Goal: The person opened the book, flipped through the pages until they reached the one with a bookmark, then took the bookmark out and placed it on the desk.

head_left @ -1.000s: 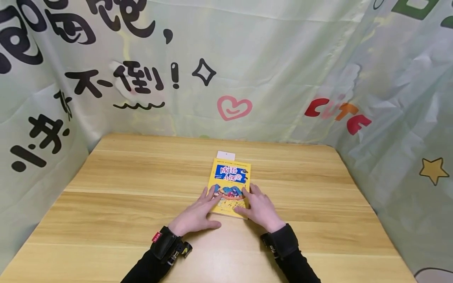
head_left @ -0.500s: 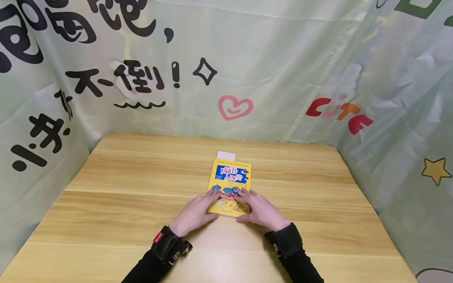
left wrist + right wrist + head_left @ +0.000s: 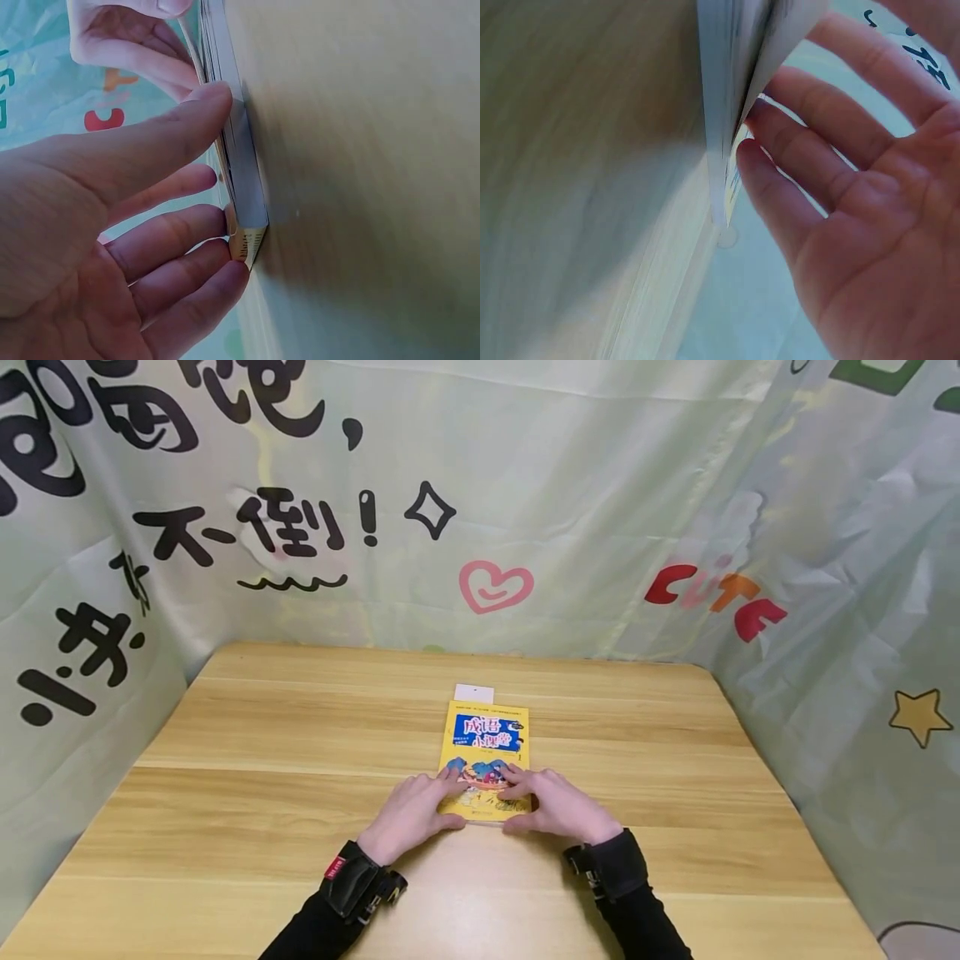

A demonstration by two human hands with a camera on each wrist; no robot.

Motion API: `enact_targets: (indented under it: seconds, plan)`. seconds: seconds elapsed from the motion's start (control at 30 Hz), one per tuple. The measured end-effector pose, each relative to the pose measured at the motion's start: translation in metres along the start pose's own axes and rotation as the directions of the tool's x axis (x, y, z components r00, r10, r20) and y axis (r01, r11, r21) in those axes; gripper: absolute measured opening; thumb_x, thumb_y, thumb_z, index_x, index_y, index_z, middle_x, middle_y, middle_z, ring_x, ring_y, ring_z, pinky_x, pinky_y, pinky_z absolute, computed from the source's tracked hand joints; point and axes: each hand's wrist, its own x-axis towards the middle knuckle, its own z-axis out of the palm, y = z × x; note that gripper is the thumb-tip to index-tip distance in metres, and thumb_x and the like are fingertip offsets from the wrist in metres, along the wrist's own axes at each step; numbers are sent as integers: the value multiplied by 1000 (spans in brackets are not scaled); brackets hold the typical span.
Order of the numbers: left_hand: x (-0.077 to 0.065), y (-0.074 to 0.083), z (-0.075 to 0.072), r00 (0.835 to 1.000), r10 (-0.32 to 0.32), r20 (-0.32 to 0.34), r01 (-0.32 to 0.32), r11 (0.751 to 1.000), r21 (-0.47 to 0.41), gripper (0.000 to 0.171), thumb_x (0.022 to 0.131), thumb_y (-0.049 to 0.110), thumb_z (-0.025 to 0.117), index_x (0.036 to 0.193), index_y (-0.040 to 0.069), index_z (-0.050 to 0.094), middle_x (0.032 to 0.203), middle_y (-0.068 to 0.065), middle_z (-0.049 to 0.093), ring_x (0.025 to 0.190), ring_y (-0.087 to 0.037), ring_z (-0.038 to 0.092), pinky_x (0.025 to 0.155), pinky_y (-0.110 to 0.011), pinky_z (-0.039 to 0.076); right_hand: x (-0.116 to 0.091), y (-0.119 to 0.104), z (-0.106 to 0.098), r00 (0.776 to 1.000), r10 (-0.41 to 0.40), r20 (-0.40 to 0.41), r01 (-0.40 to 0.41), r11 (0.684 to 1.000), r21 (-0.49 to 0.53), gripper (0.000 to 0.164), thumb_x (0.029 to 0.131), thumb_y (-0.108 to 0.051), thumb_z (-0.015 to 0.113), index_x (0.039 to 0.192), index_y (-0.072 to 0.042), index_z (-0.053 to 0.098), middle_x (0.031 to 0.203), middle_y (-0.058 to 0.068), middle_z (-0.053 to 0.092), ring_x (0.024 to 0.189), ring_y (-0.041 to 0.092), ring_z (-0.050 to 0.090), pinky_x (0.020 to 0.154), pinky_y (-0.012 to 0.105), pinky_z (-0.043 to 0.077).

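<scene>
A yellow book (image 3: pixel 487 756) lies face up on the wood-grain table (image 3: pixel 285 727), its printed cover showing between the two hands. The left hand (image 3: pixel 412 810) has its grip spread at the book's left near corner, thumb on the page edges and fingertips against the spine. The right hand (image 3: pixel 558 806) touches the opposite near corner; whether its grip pinches the cover cannot be told. Beside it, cover and page edges part slightly. A white card (image 3: pixel 474 694) sits at the book's far edge. A printed cloth (image 3: pixel 592 485) hangs behind.
</scene>
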Motion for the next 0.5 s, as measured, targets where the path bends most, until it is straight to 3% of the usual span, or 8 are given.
enact_targets:
  seconds: [0.17,0.23,0.5]
  plan:
    - [1,-2,0,1000,2,-3,-2,1000,-17,54,82,37,71,129,12,63,138,-21,49,58,-14,48,58,-27,42,1,0,-2,999,-37,2,37,999,35,31,84,-27,73,108,-7,75,132,11,58,126,26,48,104,51,40]
    - [2,-2,-1,1000,4,-4,-4,999,-32,53,82,37,72,128,12,63,138,-22,48,50,-11,36,53,-24,36,2,0,-2,998,-57,-3,57,997,53,26,85,-23,72,105,-7,76,125,9,64,121,23,53,101,48,44]
    - [2,-3,-1,1000,13,-8,-13,999,-38,51,81,39,71,125,12,65,133,-22,54,48,-9,31,49,-22,28,4,-4,-3,989,-128,-79,131,991,40,15,89,-15,67,98,-9,78,97,-2,74,89,6,64,90,41,53]
